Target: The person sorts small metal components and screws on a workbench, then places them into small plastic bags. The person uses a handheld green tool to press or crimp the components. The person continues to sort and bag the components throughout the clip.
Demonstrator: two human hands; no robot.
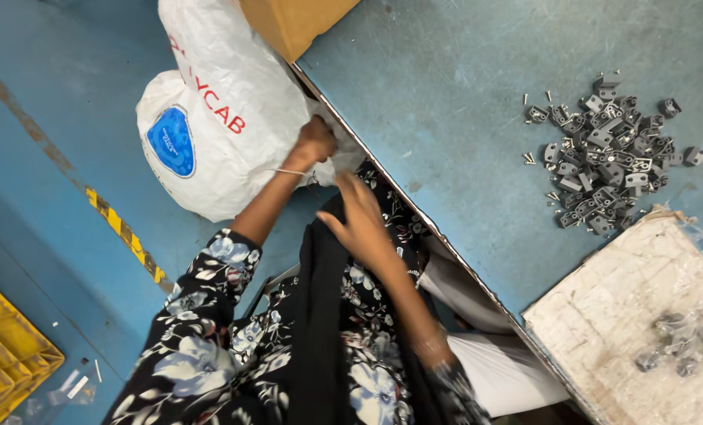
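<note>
A view from above showed a person in a dark floral top standing at the edge of a blue table. At the far left, a yellow plastic crate sat on the blue floor, near a yellow-and-black striped floor marking. Further right, a large white woven sack with a blue emblem rested on the floor against the table's edge. The left hand was closed in a fist, gripping the sack's bunched fabric at its right side. The right hand hovered just below it, fingers spread and loosely extended, holding nothing. A brown cardboard box stood above the sack. On the blue table, a heap of small grey metal parts lay well apart from both hands, above a worn white board.
</note>
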